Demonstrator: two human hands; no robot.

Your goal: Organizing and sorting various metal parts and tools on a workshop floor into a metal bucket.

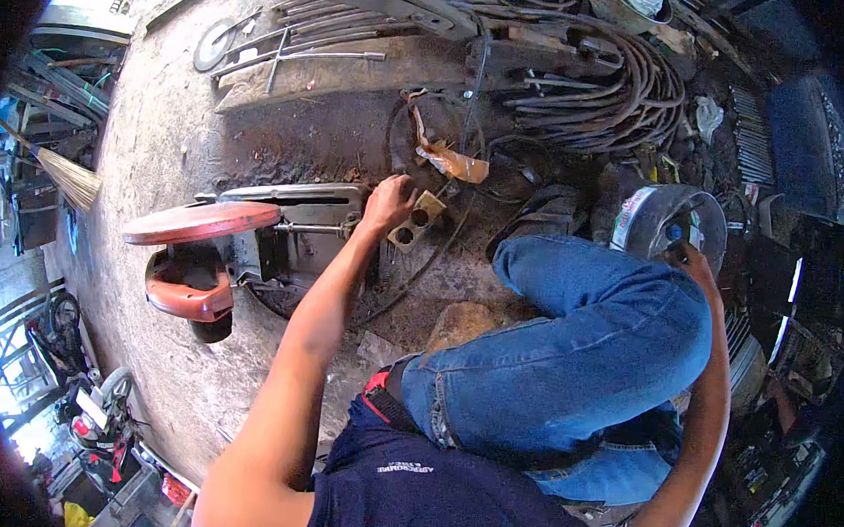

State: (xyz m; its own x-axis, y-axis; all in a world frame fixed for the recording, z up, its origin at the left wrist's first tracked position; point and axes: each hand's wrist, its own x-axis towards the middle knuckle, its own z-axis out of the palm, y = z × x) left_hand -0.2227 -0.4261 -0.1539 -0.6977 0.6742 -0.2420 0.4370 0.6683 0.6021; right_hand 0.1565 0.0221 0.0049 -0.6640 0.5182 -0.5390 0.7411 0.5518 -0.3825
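My left hand (388,203) reaches forward to the floor and rests on a small tan metal piece with two round holes (415,222), beside the vise of an orange chop saw (214,253). The saw's red disc guard (200,222) is raised to the left. My right hand (687,260) is stretched out to the right, fingers closed around the rim of a round metal tin (671,219). My bent knee in blue jeans (590,339) lies between the two arms.
Bent steel rods and flat bars (584,81) are piled at the top. A black cable (447,150) loops across the dirty concrete floor. A broom (69,178) lies at the left, a stone (462,323) sits near my knee, and clutter fills the right side.
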